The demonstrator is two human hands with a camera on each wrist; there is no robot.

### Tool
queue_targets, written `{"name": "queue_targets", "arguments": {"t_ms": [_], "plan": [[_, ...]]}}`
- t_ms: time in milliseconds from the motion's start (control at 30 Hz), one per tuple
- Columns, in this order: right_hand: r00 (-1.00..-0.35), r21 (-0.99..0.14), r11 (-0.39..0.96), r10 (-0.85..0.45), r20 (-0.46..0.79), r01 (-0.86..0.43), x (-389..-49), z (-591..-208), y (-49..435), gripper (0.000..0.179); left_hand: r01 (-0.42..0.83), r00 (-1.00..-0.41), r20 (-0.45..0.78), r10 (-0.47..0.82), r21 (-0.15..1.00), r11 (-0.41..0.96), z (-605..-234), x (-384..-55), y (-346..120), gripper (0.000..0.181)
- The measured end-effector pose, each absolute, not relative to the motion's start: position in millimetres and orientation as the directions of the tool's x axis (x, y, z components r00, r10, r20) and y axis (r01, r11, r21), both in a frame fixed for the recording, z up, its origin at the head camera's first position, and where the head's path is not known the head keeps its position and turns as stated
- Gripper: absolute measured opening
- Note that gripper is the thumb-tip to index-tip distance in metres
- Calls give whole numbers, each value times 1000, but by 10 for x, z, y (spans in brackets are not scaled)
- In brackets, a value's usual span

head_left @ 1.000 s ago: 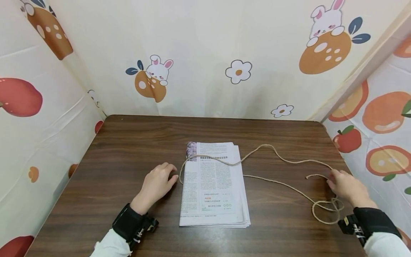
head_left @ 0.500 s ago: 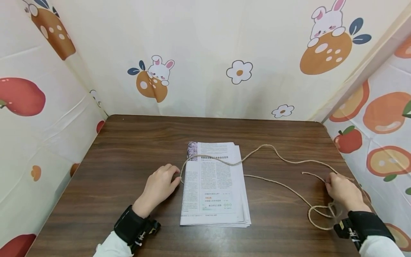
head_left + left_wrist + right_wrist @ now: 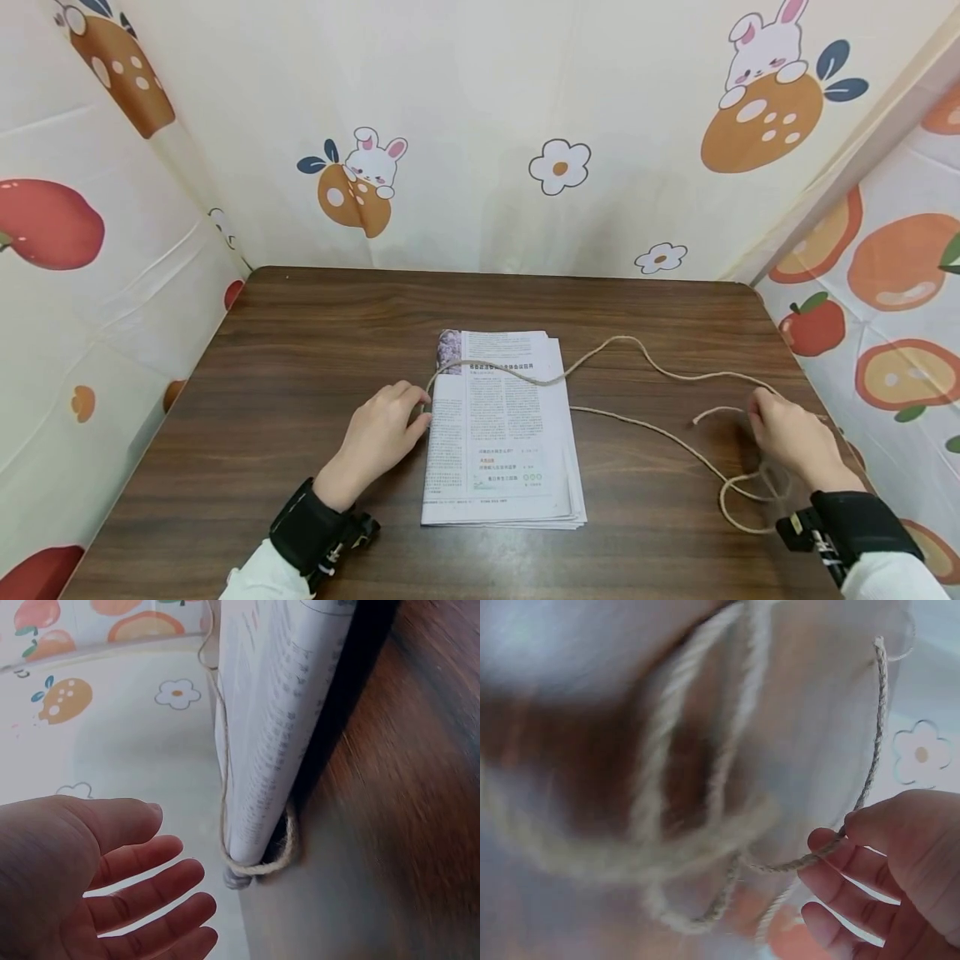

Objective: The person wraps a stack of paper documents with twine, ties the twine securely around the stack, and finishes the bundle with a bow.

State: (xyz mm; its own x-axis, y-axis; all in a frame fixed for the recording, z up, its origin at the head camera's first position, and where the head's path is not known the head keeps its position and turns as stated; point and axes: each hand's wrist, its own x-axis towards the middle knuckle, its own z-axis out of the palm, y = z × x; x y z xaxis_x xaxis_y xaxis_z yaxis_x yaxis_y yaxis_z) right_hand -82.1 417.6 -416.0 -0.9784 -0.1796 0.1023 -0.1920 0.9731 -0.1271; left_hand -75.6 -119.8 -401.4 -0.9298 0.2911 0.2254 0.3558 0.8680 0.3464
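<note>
Downward head and close wrist views share rope [image 3: 542, 383].

The right hand [image 3: 919, 862] pinches a twisted cord [image 3: 780, 868] between thumb [image 3: 877, 816] and forefinger [image 3: 859, 861]; the cord's free end [image 3: 879, 646] sticks out past the thumb; blurred loops [image 3: 651, 787] cross the left side; a flower [image 3: 921, 754] is printed on the pale backdrop [image 3: 930, 686].

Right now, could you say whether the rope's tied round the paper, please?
The rope is untied: its strands leave the paper apart, the right hand pinching near one end.
</note>
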Motion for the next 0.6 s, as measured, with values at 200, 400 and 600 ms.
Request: {"name": "queue_targets", "arguments": {"t_ms": [200,400,600], "plan": [[-944,-108,960,-228,240,-259,-907,-3944,3969,14,365,-928,198,314,335,868,-4022,-748,-1105,17],[-882,-71,932,-308,356,-354,-981,-3749,3630,18,424,-902,227,366,311,851,-3951,-748,-967,16],[-806,-38,882,-411,426,-469,-998,-3603,3230,19,495,-864,265,428,297,817,-3813,-766,-758,16]]}}
